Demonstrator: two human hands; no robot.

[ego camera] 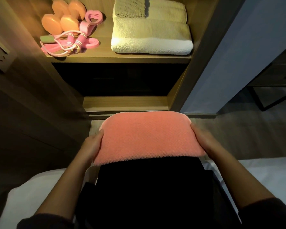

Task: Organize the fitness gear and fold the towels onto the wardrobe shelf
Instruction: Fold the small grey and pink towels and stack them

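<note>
Nothing in view carries writing, a brand, a number or a sign that can be read. The pale green tag (47,39) beside the pink resistance band (89,43), in the upper left of the frame, is too blurred to show any print.

I get a single view, from a camera on the wearer's head, facing forward and steeply down. It sits close in front of the wardrobe shelf (106,52), which fills the top; below the shelf lies the wearer's lap (147,187).

dumbbells (59,22) — 2 | cream towels (151,35) — 3 | pink towel (147,138) 1 | hands (91,144) 2
</note>
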